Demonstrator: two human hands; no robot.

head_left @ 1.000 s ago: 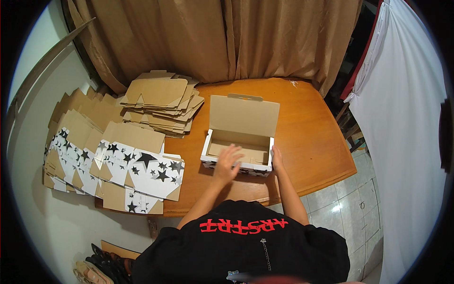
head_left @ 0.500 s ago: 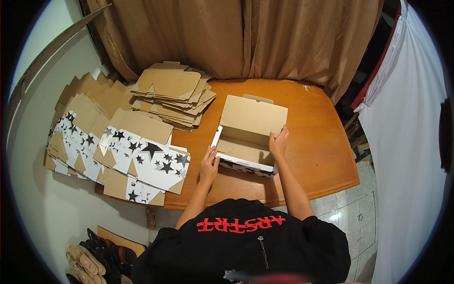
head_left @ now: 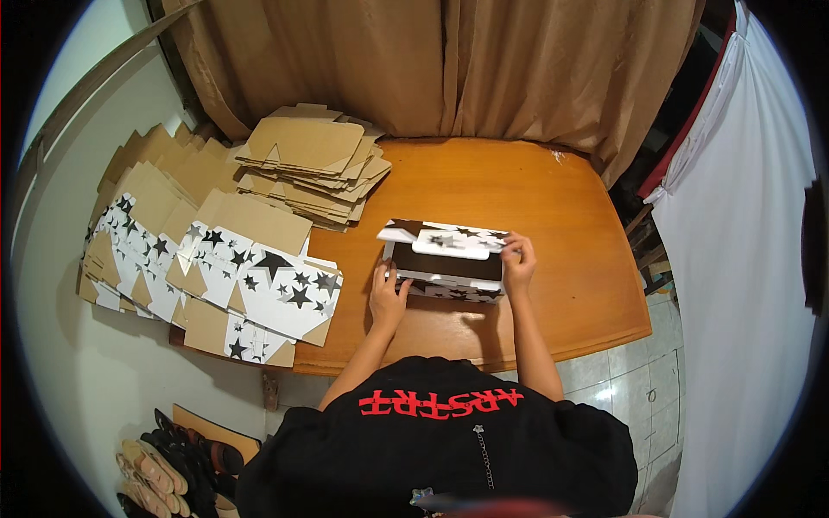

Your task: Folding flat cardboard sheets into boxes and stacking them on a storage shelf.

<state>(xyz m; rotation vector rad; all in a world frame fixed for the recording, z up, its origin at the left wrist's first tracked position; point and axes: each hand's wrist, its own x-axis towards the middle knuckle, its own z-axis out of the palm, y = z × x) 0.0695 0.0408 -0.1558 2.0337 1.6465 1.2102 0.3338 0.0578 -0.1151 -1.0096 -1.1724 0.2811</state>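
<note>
The star-printed box (head_left: 462, 292) is set right of the flattened cartons (head_left: 294, 298), long axis left-to-right. Its lid (head_left: 471, 235) is pinched at the end farthest from them by the right hand (head_left: 518, 266); its nearer end is clasped between the left hand's (head_left: 389, 304) thumb and fingers.

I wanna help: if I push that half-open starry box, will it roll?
The star-patterned cardboard box would probably slide, not roll: its sides look flat. It might dent, being thin cardboard. The lid might flap, being half open.
</note>
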